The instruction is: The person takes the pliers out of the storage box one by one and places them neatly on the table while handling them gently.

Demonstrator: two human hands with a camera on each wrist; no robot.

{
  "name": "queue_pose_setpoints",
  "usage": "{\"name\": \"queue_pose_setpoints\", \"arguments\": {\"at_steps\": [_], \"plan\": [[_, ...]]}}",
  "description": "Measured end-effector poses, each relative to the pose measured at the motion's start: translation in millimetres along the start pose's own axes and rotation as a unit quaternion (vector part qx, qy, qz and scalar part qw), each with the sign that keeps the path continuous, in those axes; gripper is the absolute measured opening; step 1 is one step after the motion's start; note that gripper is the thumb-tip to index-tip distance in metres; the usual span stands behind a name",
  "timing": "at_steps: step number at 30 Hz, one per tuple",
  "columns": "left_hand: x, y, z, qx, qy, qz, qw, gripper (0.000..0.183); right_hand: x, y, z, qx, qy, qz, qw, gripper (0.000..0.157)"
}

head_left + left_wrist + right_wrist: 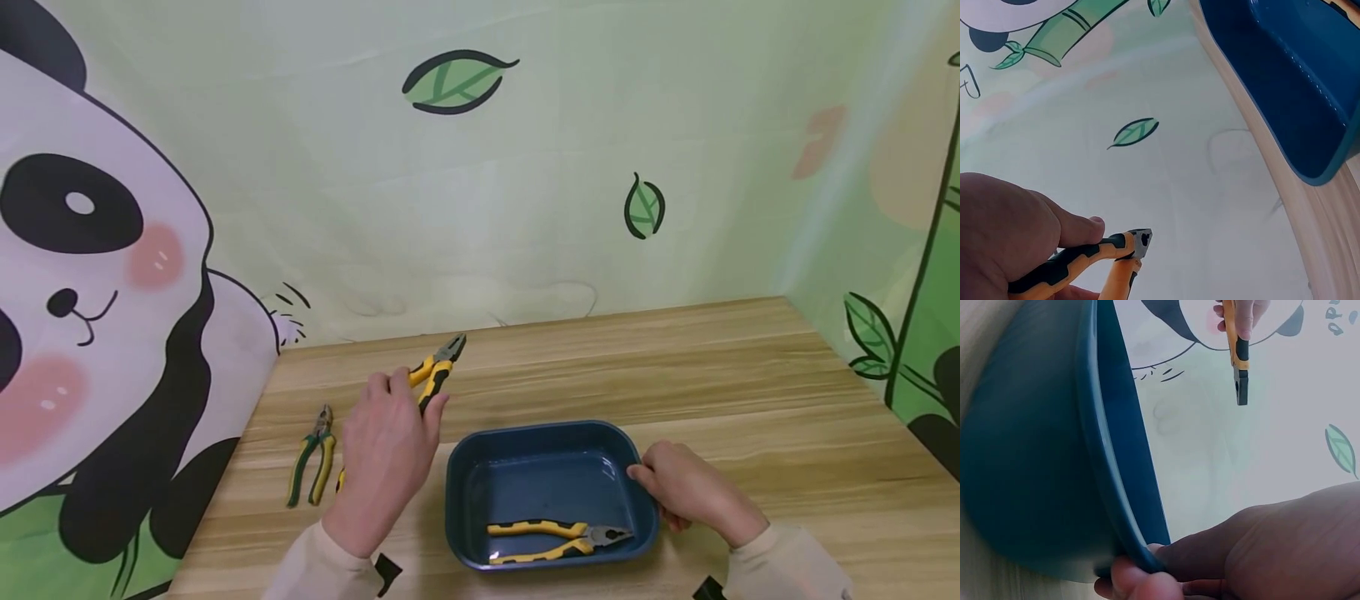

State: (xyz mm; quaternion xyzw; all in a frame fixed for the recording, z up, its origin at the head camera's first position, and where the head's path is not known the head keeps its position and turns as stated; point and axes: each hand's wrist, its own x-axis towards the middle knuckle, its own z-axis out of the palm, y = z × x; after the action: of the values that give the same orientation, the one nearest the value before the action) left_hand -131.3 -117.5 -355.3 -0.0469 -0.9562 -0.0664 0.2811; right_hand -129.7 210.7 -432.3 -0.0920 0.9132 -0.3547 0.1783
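Observation:
My left hand (388, 450) grips a pair of pliers (452, 348) by its yellow and black handles, above the table left of the tray. The metal jaws point up and away; in the left wrist view the handles stand spread apart. My right hand (686, 487) pinches the right rim of a blue rectangular tray (540, 483), thumb on the inner side, as the right wrist view shows. Inside the tray, along its near side, lies another pair of yellow and black pliers (558, 529). Green and yellow pliers (322, 446) lie on the table left of my left hand.
The tray stands on a wood-grain table (712, 358). Behind it hangs a pale green backdrop (525, 250) printed with leaves and a large panda (97, 292). A small yellow and black end (340, 481) shows beside my left wrist; its owner is partly hidden.

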Motion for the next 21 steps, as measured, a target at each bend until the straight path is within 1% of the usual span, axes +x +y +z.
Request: {"name": "queue_pose_setpoints", "arguments": {"at_steps": [11, 17, 21], "plan": [[-1.6, -17.6, 0.6, 0.003, 0.016, -0.022, 0.9996, 0.053, 0, -1, -0.5, -0.004, -0.007, 0.003, 1.000, 0.039], [-2.2, -25.5, -2.6, -0.002, 0.009, -0.043, 0.9990, 0.054, 1, -1, -0.2, -0.007, -0.004, 0.011, 1.000, 0.037], [-2.0, -30.1, -6.1, -0.012, -0.006, -0.065, 0.9978, 0.054, 1, 0, -0.3, -0.003, -0.005, 0.011, 1.000, 0.037]]}}
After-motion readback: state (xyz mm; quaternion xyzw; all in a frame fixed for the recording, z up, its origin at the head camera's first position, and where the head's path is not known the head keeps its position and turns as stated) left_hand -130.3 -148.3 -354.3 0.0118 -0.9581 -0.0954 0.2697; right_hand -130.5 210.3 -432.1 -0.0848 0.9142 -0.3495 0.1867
